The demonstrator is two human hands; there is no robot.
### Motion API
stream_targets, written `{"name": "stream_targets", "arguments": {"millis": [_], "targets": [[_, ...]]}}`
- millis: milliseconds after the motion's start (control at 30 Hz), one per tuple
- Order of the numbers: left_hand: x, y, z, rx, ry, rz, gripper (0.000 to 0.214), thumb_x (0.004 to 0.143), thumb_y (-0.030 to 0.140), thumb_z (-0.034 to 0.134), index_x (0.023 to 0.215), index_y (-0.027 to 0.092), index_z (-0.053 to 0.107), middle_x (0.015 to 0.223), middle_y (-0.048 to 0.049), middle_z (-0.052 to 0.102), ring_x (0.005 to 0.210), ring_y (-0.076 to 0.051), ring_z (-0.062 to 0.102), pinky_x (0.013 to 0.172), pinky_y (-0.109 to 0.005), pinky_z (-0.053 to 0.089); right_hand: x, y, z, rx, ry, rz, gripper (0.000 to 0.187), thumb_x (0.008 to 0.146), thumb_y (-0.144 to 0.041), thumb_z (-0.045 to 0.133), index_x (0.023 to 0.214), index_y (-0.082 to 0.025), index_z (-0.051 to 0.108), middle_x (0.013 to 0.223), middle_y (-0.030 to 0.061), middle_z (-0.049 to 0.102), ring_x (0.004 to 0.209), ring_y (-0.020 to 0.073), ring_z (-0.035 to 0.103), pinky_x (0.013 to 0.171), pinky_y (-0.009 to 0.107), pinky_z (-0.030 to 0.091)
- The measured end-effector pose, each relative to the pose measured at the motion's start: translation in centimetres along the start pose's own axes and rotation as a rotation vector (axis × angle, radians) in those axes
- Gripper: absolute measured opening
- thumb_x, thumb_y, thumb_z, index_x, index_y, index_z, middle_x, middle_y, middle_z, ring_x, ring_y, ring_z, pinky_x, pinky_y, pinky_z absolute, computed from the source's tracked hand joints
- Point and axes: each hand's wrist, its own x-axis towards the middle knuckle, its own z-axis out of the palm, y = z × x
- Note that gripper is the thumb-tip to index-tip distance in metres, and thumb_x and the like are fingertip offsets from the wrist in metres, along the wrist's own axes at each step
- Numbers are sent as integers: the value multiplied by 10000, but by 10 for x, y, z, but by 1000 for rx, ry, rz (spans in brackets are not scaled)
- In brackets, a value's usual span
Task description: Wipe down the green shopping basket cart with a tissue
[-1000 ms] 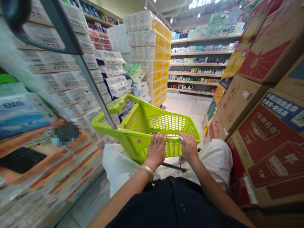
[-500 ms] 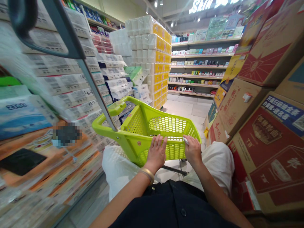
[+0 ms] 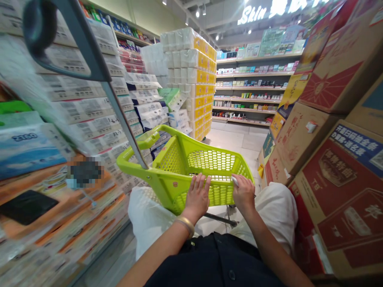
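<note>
A lime-green shopping basket cart (image 3: 167,181) with latticed walls and a grey telescopic handle (image 3: 121,115) stands in front of me, between my knees. My left hand (image 3: 197,197) rests against its near side wall, the fingers stretched up to the rim. A gold bangle circles that wrist. Farther right along the same rim, my right hand (image 3: 244,193) is closed with a small white wipe (image 3: 235,181) showing at its fingertips, pressed at the basket edge. Part of the wipe is hidden under the fingers. The basket's bottom is only partly visible.
Stacked tissue packs (image 3: 26,143) rise on the left, with a black phone (image 3: 28,206) lying on an orange pack. Tall cardboard cartons (image 3: 338,175) crowd my right side. Beyond the cart, a yellow-and-white tissue stack (image 3: 191,79) and product shelves (image 3: 248,87) border the tiled aisle.
The view has tilted slightly upward, so the scene sits a little lower. Both hands remain at the basket's near rim, the right one still with the white wipe.
</note>
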Motion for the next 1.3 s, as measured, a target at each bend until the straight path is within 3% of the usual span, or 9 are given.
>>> {"name": "stream_targets", "arguments": {"millis": [67,167,233,467,700,933,1133,1200,1300], "targets": [[0,1,0,8,1,-6,642,757,186,535,1383,134,401,1338,-139,507,1378,-297,359,1197,-482,212,-1,-5,2,26,-23,-41,344,871,-129,428,1107,-187,672,1126,104,714,1137,276,601,1051,494,346],[1,0,1,16,1,-6,646,753,184,538,1383,151,401,1345,-133,508,1378,-292,363,1193,-486,224,-5,-23,6,135,-151,-253,419,873,-97,407,1208,-223,626,1227,59,681,1229,231,556,1098,448,327],[0,0,1,19,3,1,649,749,180,538,1384,160,403,1342,-130,513,1374,-288,368,1190,-484,230,-6,-26,7,167,-186,-318,446,876,-84,398,1236,-238,610,1257,42,666,1257,210,537,1112,426,319],[-1,0,5,32,11,-10,673,742,199,553,1393,147,393,1339,-130,508,1376,-285,346,1194,-481,218,0,7,2,20,29,-20,351,868,-126,405,1085,-167,678,1086,107,720,1123,261,604,1042,473,382],[-1,-1,5,48,25,-2,653,766,196,530,1401,140,385,1338,-127,507,1377,-284,353,1190,-470,224,-5,-29,5,181,-207,-360,481,872,-63,384,1255,-250,609,1262,38,663,1234,190,553,1113,412,326],[-2,-2,6,44,29,1,690,745,217,552,1408,145,374,1336,-129,510,1370,-293,364,1182,-489,238,-1,4,3,27,-14,-54,361,872,-124,415,1107,-168,685,1112,120,719,1096,279,626,1032,513,388],[-1,-1,7,41,22,0,668,758,206,542,1402,136,380,1339,-135,509,1373,-295,364,1183,-485,246,-6,-19,7,186,-202,-354,495,859,-71,404,1273,-255,603,1272,48,661,1239,201,558,1124,447,330],[-2,-2,7,40,26,6,677,754,194,538,1408,140,373,1339,-129,509,1373,-292,366,1182,-487,252,-7,-13,6,176,-168,-317,482,864,-79,401,1265,-249,608,1258,52,668,1229,203,566,1125,454,325],[-3,-1,8,34,44,8,698,741,190,543,1413,142,361,1340,-130,506,1376,-291,362,1180,-494,259,-6,4,4,95,-34,-137,414,864,-107,400,1165,-205,666,1167,89,706,1147,243,607,1088,499,348]]}}
